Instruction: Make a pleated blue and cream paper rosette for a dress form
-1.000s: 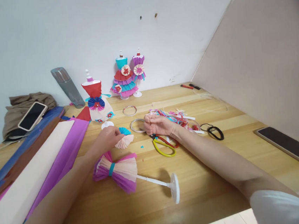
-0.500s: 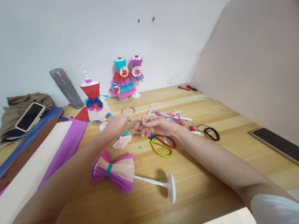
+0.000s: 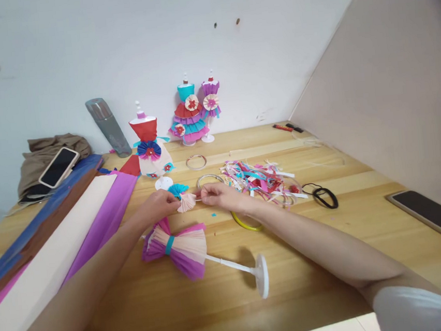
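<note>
My left hand [image 3: 162,203] is closed in a pinch at the left edge of a small pale-pink pleated paper fan [image 3: 187,202]. A teal pleated piece [image 3: 177,190] sits just above the fan. To the right, my right hand [image 3: 222,196] has its fingertips pressed together; a thin pale line runs from the fan to them, too fine to make out. A silver wire ring [image 3: 209,176] lies behind that hand. Below both hands a dress form in a purple and pale-pink paper dress [image 3: 174,248] lies on its side, its white stand [image 3: 261,276] to the right.
Yellow-handled scissors [image 3: 246,224] lie partly under my right forearm. Beyond are paper scraps [image 3: 259,180], a second ring [image 3: 196,161] and a black hair tie [image 3: 325,197]. Dressed forms [image 3: 146,146] and a bottle [image 3: 108,128] stand behind; paper sheets [image 3: 81,220] lie left, a phone [image 3: 432,218] right.
The view has shifted slightly. My left hand has come down and nearer to the fan, uncovering the teal piece. My right hand has left the wire ring, and its fingers have closed.
</note>
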Motion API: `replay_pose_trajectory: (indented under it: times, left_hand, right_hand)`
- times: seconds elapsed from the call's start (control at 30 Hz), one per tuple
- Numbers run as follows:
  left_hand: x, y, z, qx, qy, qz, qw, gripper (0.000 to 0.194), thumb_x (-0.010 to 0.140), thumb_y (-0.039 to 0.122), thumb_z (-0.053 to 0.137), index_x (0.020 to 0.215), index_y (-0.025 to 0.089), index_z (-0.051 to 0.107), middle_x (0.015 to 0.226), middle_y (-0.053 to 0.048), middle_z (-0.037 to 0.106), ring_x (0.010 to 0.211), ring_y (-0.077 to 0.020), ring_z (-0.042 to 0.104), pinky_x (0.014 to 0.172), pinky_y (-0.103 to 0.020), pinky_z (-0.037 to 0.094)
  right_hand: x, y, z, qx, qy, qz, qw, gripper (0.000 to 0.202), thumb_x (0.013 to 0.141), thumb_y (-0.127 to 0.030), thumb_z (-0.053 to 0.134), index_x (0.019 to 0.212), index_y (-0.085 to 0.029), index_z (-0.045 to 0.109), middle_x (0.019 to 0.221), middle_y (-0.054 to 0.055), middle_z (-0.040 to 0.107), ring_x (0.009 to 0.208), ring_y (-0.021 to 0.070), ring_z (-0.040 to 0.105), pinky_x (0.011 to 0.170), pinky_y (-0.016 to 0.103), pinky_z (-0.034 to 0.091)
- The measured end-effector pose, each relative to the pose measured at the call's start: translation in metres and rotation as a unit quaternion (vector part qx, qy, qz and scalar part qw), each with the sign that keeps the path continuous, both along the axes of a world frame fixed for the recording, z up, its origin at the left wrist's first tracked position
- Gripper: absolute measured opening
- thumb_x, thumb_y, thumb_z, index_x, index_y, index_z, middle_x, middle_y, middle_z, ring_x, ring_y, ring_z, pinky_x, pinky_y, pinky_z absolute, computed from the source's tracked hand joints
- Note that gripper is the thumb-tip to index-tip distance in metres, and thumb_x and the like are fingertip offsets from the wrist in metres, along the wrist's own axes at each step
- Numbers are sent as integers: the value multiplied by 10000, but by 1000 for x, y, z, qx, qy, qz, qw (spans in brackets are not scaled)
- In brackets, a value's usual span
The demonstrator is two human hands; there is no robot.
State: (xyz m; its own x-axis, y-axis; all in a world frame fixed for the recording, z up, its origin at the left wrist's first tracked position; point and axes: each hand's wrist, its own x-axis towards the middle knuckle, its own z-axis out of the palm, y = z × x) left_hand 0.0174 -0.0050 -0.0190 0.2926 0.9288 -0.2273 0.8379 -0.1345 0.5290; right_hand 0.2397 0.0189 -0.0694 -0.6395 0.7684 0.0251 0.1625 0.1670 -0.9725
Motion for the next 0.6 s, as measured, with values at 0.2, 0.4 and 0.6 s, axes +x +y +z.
replay_pose_trajectory:
  times: [0.2, 0.4, 0.6]
  left_hand:
    - [-6, -3, -8, -11, -82, 43, 996, 334, 723, 328, 508, 495, 208, 295, 522, 53, 245, 539, -107, 269, 535, -288, 167]
    - [-7, -10, -10, -34, -189, 117, 974, 420, 791, 531, 533, 554, 196, 446, 537, 38, 401, 567, -122, 419, 542, -262, 292]
    - [18, -24, 14, -141, -410, 111, 894, 424, 775, 536, 632, 963, 159, 685, 1115, -120, 694, 1059, -227, 611, 850, -323, 465]
  right_hand:
    - [7, -12, 20, 19, 7, -28, 999, 211, 770, -283, 663, 670, -199, 496, 925, 64, 667, 1030, 246, 610, 916, 395, 459]
    - [21, -34, 57, 81, 35, -42, 995, 179, 815, -276, 626, 703, -209, 504, 978, 93, 646, 1172, 286, 558, 994, 449, 417]
    - [31, -57, 90, 75, 42, -34, 996, 193, 850, -338, 638, 726, -227, 540, 1048, 100, 658, 1197, 301, 547, 1017, 460, 416]
